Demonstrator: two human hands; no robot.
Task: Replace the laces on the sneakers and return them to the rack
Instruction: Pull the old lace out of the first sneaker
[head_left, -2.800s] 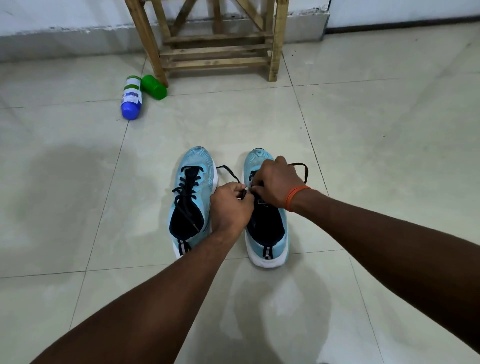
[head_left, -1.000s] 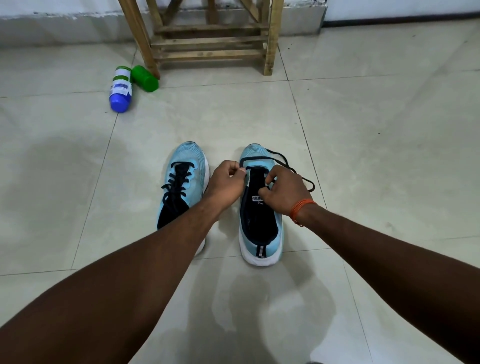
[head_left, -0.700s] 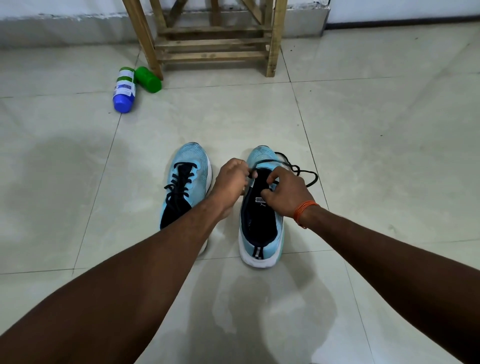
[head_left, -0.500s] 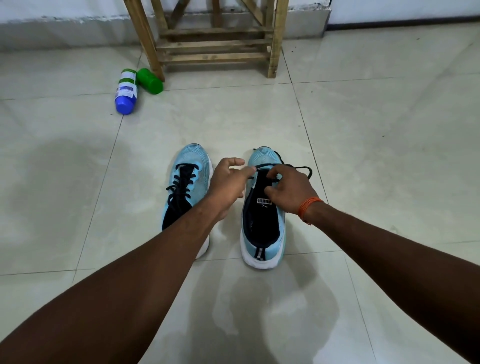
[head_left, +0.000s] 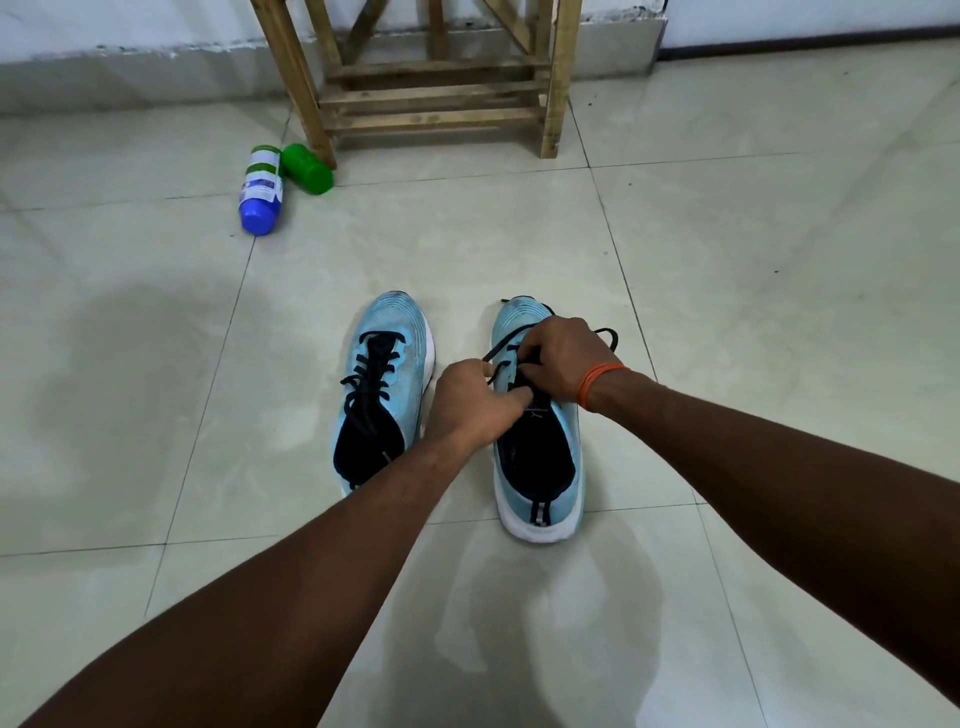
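Two light blue sneakers stand side by side on the tiled floor, toes pointing away from me. The left sneaker (head_left: 384, 384) is laced with a black lace. Over the right sneaker (head_left: 540, 457), both my hands work a loose black lace (head_left: 501, 349). My left hand (head_left: 475, 402) pinches the lace at the shoe's left side. My right hand (head_left: 563, 353), with an orange band on the wrist, pinches the lace over the eyelets and hides most of them. A loop of lace sticks out past my right hand.
A wooden rack (head_left: 431, 88) stands against the wall at the back. Beside its left leg lie a white and blue bottle (head_left: 260, 189) and a green bottle (head_left: 307, 167). Pale floor tiles surround the shoes.
My right hand has moved forward over the toe-side eyelets, and my left hand has drawn back a little with the lace. The sneakers have stayed in place.
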